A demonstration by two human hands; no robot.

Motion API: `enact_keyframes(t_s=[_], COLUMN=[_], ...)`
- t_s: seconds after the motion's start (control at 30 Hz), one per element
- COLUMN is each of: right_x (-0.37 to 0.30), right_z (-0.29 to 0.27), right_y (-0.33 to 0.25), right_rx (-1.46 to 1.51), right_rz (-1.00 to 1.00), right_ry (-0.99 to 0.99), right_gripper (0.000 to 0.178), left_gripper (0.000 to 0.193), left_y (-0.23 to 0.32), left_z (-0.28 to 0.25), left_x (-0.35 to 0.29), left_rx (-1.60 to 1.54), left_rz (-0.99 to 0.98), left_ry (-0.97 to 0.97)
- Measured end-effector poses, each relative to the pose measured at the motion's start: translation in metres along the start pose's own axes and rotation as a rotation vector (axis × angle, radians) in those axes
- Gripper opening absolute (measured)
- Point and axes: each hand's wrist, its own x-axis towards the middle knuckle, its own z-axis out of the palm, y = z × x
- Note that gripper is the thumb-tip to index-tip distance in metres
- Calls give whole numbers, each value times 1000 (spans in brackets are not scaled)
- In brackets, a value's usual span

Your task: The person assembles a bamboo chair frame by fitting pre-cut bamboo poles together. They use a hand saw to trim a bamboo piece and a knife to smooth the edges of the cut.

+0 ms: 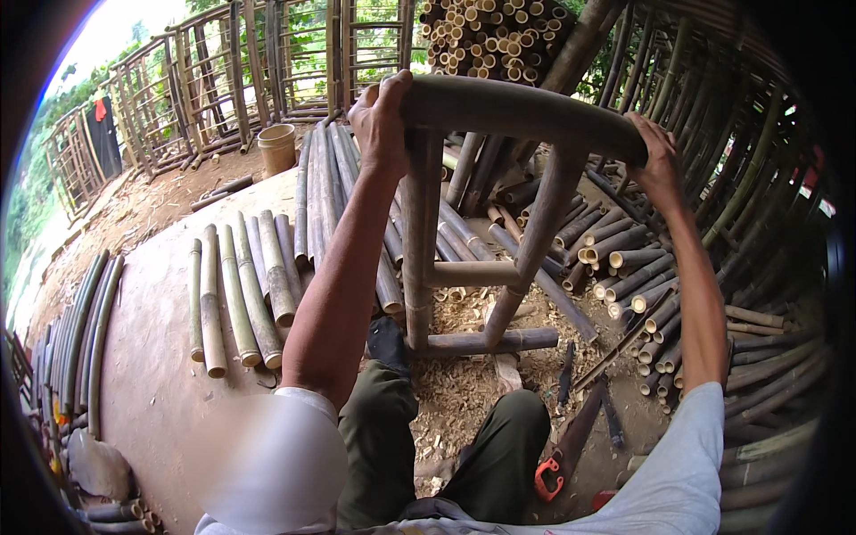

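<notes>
A bamboo frame (526, 105) is raised before me, its thick dark top pole running left to right. Two slanting legs, a paler crossbar (474, 274) and a bottom pole (486, 342) make up the rest of it. My left hand (382, 125) is closed round the left end of the top pole. At the other end, slightly lower in view, my right hand (658, 159) wraps the pole, its fingers on the upper side. Below the frame, wood chips (455, 392) cover the ground between my legs.
A saw with an orange handle (549, 479) lies right of my knee, near a dark tool (566, 373). Cut bamboo pieces (254, 290) lie at left; more are piled (624, 259) at right. Behind stand a bucket (277, 150), bamboo fencing and stacked poles (495, 40).
</notes>
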Motion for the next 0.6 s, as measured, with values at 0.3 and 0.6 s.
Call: enact_keyframes(t_s=[0.3,0.6], right_x=[-18,159], right_z=[-29,-121], right_y=[-3,12], right_rx=[-17,294], right_rz=[13,55], right_ry=[-29,-273], right_gripper=[81,57], left_gripper=[47,30], left_y=[4,17], left_z=[-1,-13], left_x=[-32,-33], left_rx=[82,112], left_rz=[214,153], left_ry=[-100,-107])
